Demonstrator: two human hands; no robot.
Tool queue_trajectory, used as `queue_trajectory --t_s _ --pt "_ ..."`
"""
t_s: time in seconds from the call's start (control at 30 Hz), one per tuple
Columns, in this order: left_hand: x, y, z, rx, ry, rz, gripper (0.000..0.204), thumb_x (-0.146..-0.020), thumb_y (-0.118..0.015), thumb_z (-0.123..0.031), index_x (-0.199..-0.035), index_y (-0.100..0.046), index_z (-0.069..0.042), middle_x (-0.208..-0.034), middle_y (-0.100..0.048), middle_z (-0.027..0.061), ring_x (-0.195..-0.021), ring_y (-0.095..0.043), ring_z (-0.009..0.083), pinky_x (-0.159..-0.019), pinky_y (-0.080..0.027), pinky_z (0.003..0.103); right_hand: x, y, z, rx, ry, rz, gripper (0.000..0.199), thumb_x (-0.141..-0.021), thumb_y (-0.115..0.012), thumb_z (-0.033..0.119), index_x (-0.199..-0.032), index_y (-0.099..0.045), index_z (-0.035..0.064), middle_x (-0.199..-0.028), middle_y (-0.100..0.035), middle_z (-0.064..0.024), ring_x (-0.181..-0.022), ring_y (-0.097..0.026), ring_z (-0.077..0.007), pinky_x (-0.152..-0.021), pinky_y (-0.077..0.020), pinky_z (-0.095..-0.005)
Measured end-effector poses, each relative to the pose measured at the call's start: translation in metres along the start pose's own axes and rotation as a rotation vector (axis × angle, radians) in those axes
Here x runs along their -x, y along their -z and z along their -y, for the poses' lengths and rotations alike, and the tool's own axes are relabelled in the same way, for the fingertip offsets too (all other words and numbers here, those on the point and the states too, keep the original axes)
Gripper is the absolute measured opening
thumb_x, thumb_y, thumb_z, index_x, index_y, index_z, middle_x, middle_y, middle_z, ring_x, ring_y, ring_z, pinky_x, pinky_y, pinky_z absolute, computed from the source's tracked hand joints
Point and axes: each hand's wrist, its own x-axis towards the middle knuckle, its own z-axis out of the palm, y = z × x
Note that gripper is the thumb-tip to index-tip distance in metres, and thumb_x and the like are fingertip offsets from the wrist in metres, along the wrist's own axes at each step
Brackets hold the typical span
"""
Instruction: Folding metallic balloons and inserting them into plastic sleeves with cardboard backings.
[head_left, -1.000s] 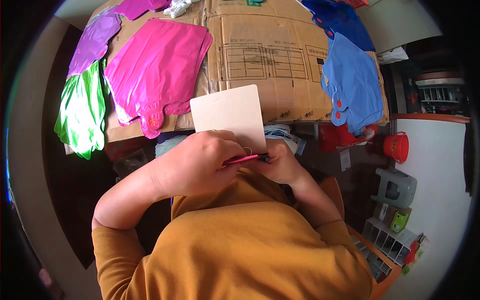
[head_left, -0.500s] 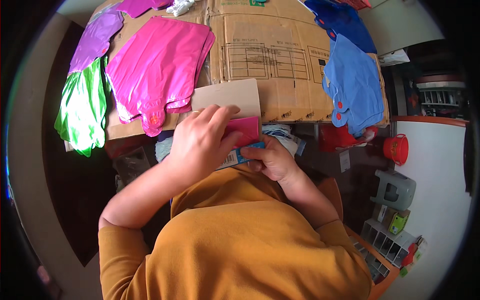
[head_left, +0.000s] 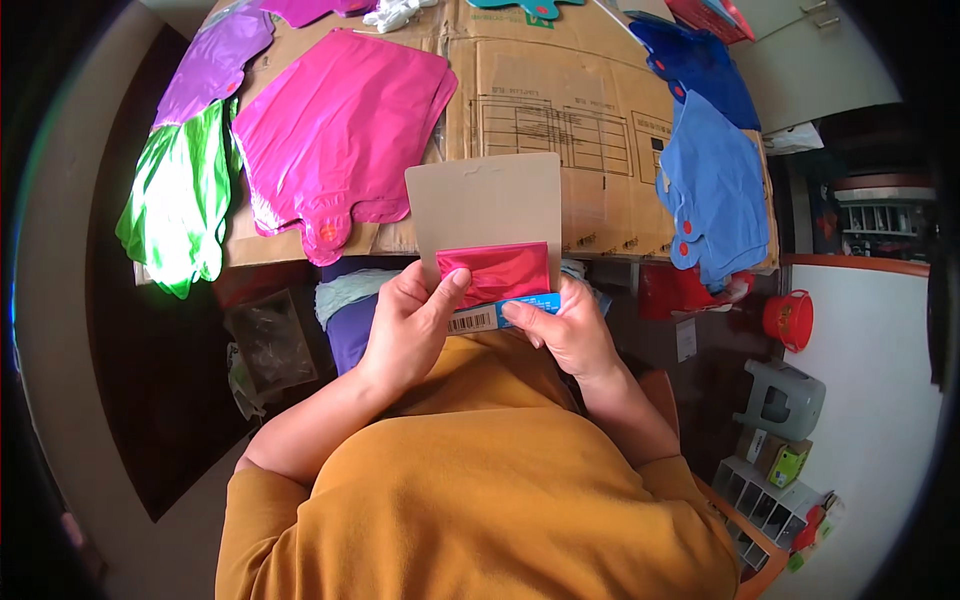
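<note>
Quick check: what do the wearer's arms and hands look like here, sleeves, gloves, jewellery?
Both hands are bare: the left hand and the right hand wear no gloves, and no rings or watch show. Mustard-yellow sleeves are pushed up above the elbows, leaving the forearms uncovered. Same mustard top across the chest.

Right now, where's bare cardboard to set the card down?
Best patch: the flattened cardboard between the pink foil balloon and the light blue balloon, just beyond the card both hands hold. Crowded: left edge with green and purple balloons, right edge with blue ones.
</note>
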Motion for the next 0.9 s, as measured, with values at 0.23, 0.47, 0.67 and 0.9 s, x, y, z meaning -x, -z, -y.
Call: queue_trajectory --t_s 0.23,0.47,0.67,0.9 --pt "-0.002 -0.004 0.003 -0.145 0.000 -0.038 0.022 -0.096 -0.060 -0.018 -0.106 -0.063 0.001 -0.096 -0.069 0.0048 -0.083 -0.059 0.0056 -0.076 -0.049 0.023 0.004 -0.005 -0.002 0.005 0.100 -0.098 0.025 -0.094 -0.063 0.027 -0.107 -0.065 0.0063 -0.081 -0.065 0.0017 -0.059 -0.051 -0.0038 -0.048 -0.0421 -0.0203" --pt "-0.006 -0.013 -0.009 -0.103 0.012 0.062 0.027 -0.091 -0.067 -0.019 -0.106 -0.062 0.004 -0.095 -0.069 0.0057 -0.084 -0.061 0.0072 -0.078 -0.051 0.024 0.013 -0.001 -0.004 -0.170 0.051 -0.072 0.019 -0.093 -0.064 0.021 -0.107 -0.067 0.0079 -0.083 -0.066 0.0017 -0.057 -0.052 -0.0044 -0.043 -0.0411 -0.0204" --pt "-0.043 -0.012 -0.069 -0.804 -0.420 0.157 0.020 -0.089 -0.069 -0.018 -0.093 -0.068 0.001 -0.080 -0.069 0.0066 -0.072 -0.064 0.0113 -0.065 -0.052 0.027 0.045 0.060 0.022 -0.423 -0.166 -0.109 0.018 -0.086 -0.070 0.013 -0.102 -0.066 0.0078 -0.074 -0.062 0.0007 -0.044 -0.044 -0.0011 -0.036 -0.0312 -0.0150" --pt "-0.145 -0.010 -0.074 -1.281 -1.028 0.605 0.016 -0.074 -0.073 -0.008 -0.086 -0.064 -0.001 -0.096 -0.065 0.0124 -0.085 -0.065 0.0299 -0.073 -0.054 0.037 0.049 0.097 0.027 -0.341 -0.441 0.070 0.015 -0.084 -0.070 0.014 -0.094 -0.066 0.0038 -0.070 -0.061 0.0009 -0.042 -0.044 -0.0005 -0.036 -0.0329 -0.0152"
